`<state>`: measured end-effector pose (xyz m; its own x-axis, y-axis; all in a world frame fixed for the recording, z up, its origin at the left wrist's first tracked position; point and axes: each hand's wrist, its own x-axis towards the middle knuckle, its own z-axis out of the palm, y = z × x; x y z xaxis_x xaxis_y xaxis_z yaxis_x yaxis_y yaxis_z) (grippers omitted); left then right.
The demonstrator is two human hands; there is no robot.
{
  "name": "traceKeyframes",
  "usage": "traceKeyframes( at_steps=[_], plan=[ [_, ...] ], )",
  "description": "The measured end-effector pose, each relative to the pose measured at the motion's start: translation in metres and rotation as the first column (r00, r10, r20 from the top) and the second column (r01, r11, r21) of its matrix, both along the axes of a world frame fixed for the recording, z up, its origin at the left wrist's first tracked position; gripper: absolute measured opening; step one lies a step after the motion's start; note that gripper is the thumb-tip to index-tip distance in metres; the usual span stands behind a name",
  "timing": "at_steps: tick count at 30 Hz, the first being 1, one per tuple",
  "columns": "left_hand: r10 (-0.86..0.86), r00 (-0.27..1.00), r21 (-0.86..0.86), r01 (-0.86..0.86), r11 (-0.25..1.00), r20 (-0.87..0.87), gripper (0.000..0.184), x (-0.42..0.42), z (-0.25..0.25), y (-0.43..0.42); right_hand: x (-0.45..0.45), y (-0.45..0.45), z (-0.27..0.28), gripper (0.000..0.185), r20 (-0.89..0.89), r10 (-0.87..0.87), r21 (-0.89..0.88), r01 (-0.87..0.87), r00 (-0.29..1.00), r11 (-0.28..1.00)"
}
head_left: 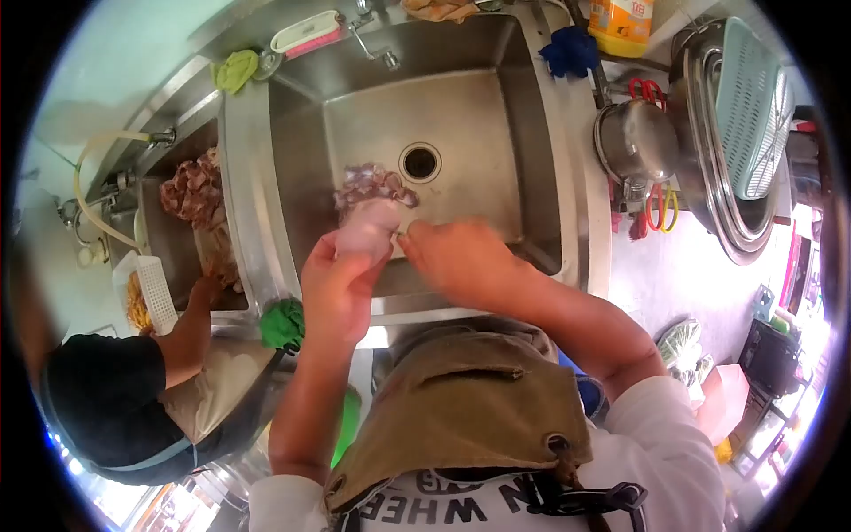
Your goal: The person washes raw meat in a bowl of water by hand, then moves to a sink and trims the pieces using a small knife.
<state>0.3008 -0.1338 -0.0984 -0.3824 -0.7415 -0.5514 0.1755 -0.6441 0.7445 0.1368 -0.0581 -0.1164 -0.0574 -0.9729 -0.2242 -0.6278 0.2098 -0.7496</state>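
Over the front of the large steel sink [479,115], my left hand [341,279] is wrapped round a smooth, pale pink, rounded piece of meat [368,229]. My right hand [461,262] is close on the right, its fingers curled together at the meat's edge. A small pale bit shows by those fingertips, too small to name. Beyond the pale piece lies a clump of purplish-pink meat pieces [377,183] on the sink floor, left of the drain [420,163]. Whether the clump joins the held piece I cannot tell.
A co-worker's hand [208,288] reaches into the left sink, which holds more meat [193,191]. A faucet [377,49] projects over the back rim. Pots [636,140] and a pale green basket [745,106] stand at right. A green cloth [283,324] lies at the front-left corner.
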Motion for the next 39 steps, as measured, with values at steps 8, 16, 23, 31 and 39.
traceKeyframes(
  at_steps=[8, 16, 23, 31, 39],
  plan=[
    [-0.022, 1.0, 0.023, 0.022, 0.999, -0.007, 0.032, -0.001, 0.009, 0.003, -0.007, -0.001, -0.033, 0.037, 0.282, -0.092, -0.249, 0.166, 0.955, 0.954],
    [-0.087, 0.995, -0.043, 0.085, 0.995, -0.045, 0.027, -0.004, 0.009, 0.013, -0.019, -0.004, -0.004, 0.017, 0.805, -0.354, 0.272, 0.233, 0.476, 0.934],
    [-0.105, 0.993, -0.104, 0.11, 0.988, 0.054, 0.026, -0.005, 0.007, 0.016, -0.022, 0.005, 0.0, 0.013, 0.892, -0.262, 0.22, 0.154, 0.368, 0.963],
    [-0.1, 0.99, -0.142, 0.085, 0.986, -0.1, 0.026, 0.0, 0.009, 0.017, -0.019, 0.008, 0.018, 0.013, 0.878, -0.221, 0.166, 0.163, 0.425, 0.973],
    [-0.184, 0.944, -0.277, 0.26, 0.925, 0.273, 0.019, 0.002, 0.022, 0.015, -0.014, -0.003, 0.024, 0.015, 0.847, -0.227, 0.128, 0.23, 0.48, 0.965]
  ],
)
